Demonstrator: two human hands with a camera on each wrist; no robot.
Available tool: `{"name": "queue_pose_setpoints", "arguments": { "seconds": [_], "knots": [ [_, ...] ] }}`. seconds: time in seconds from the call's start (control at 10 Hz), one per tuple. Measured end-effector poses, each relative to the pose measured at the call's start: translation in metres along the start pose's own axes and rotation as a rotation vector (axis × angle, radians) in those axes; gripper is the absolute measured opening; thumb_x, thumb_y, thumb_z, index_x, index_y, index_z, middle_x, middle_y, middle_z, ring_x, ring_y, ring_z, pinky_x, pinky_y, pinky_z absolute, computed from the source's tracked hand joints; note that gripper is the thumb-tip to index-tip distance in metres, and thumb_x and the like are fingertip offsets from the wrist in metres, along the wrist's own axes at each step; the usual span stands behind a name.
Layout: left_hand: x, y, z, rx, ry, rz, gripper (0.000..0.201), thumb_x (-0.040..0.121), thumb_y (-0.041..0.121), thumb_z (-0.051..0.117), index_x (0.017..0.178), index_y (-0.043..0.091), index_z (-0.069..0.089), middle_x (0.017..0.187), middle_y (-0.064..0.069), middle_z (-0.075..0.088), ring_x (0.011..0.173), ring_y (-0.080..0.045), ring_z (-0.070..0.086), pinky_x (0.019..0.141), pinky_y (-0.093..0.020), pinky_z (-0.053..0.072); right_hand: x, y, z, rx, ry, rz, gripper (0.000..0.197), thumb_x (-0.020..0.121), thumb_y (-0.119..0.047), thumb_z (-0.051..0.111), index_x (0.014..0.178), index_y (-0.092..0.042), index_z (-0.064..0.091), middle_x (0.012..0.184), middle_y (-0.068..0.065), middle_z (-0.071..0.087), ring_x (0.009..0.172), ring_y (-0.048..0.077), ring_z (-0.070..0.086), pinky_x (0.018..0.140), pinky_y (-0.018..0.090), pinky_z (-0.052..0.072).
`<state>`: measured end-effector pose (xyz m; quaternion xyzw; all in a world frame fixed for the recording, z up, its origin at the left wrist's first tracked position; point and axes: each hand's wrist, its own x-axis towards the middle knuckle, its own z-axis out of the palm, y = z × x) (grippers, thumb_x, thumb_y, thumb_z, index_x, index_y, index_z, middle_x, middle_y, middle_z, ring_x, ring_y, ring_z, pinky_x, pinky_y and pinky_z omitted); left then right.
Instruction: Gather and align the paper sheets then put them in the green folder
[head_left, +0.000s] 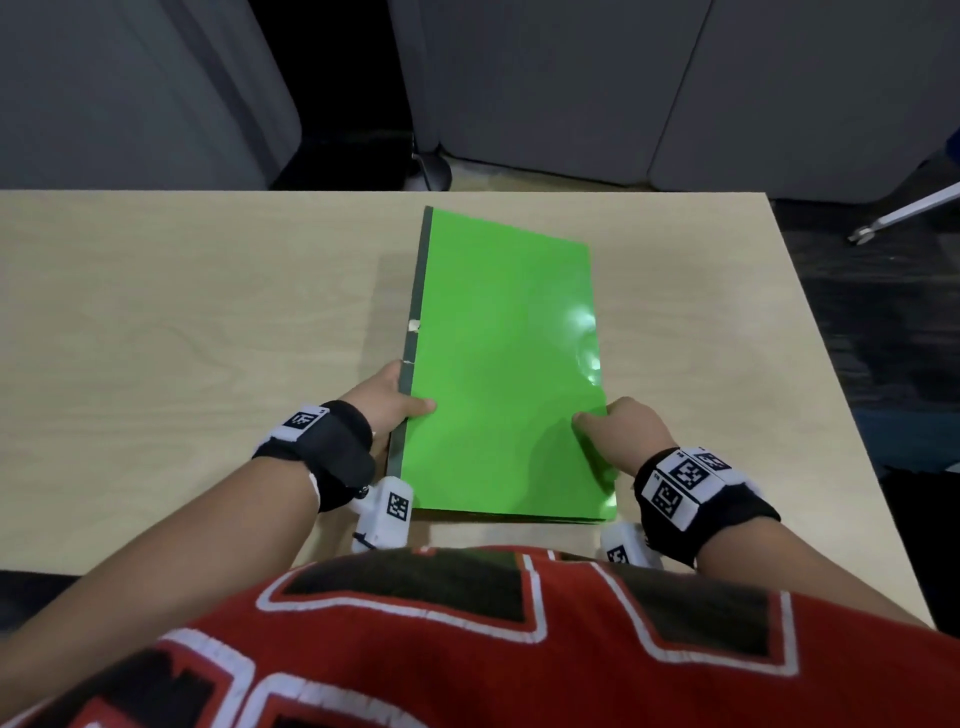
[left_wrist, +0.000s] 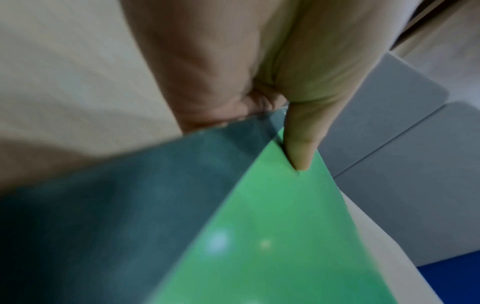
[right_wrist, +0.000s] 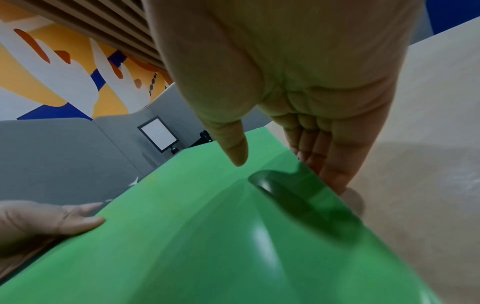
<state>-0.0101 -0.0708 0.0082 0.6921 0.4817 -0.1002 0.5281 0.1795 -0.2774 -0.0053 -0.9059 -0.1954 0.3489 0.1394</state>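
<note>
Both hands are gripping the closed green folder (head_left: 504, 364) at its near end over the wooden table (head_left: 208, 312): left hand (head_left: 389, 402) is pinching the dark spine edge, thumb on the cover, while right hand (head_left: 621, 428) is pinching the open edge, fingers underneath.

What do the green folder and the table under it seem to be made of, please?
The green folder looks like thin glossy plastic: light glints off its cover, which bends where the right hand and left hand grip it. The dark strip along its spine may be tape or plastic. The table looks like pale wood-grain laminate with a matte finish, though it could be real wood.
</note>
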Motion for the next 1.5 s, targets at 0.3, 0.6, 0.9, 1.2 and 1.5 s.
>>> {"name": "queue_pose_setpoints", "arguments": {
  "seconds": [0.3,0.6,0.9,1.2,1.5],
  "knots": [
    [-0.019,-0.008,-0.029,-0.365,0.046,0.261,0.048,0.087,-0.007,0.055,0.125,0.022,0.045,0.119,0.005,0.062,0.108,-0.013,0.060,0.093,-0.029,0.047,0.002,-0.020,0.007,0.333,0.044,-0.129,0.025,0.094,-0.018,0.051,0.110,-0.003,0.062,0.105,0.015,0.067,0.101,0.033,0.062,0.091,0.045,0.050],
    [-0.003,-0.059,-0.103,-0.196,0.190,0.095,0.041,0.085,0.008,0.065,0.121,0.013,0.046,0.105,-0.007,0.062,0.097,-0.026,0.059,0.094,-0.040,0.048,-0.011,-0.097,0.051,0.326,0.066,-0.203,0.011,0.090,-0.012,0.055,0.096,-0.008,0.064,0.086,0.007,0.064,0.085,0.027,0.060,0.074,0.031,0.047],
    [0.023,-0.122,-0.188,0.197,0.299,-0.079,0.041,0.081,0.025,0.071,0.113,0.008,0.052,0.107,-0.009,0.062,0.092,-0.027,0.057,0.079,-0.031,0.042,-0.013,-0.190,0.116,0.110,0.076,-0.197,0.031,0.089,-0.012,0.054,0.064,-0.018,0.038,0.063,-0.002,0.042,0.061,0.018,0.040,0.049,0.025,0.028],
    [0.035,-0.141,-0.218,0.482,0.340,-0.137,0.061,0.074,0.038,0.074,0.117,0.004,0.047,0.115,-0.016,0.060,0.101,-0.033,0.060,0.072,-0.033,0.044,-0.010,-0.223,0.150,0.070,0.107,-0.113,0.014,0.092,-0.018,0.055,0.104,-0.012,0.059,0.095,0.007,0.064,0.092,0.029,0.058,0.071,0.024,0.038],
    [0.031,-0.140,-0.221,0.366,0.370,-0.105,0.060,0.081,0.040,0.067,0.124,0.006,0.045,0.124,-0.015,0.058,0.108,-0.033,0.058,0.079,-0.034,0.044,-0.013,-0.210,0.142,0.173,0.107,-0.106,0.032,0.091,-0.027,0.057,0.119,-0.011,0.059,0.107,0.006,0.066,0.096,0.025,0.060,0.077,0.024,0.037]
  ]
}}
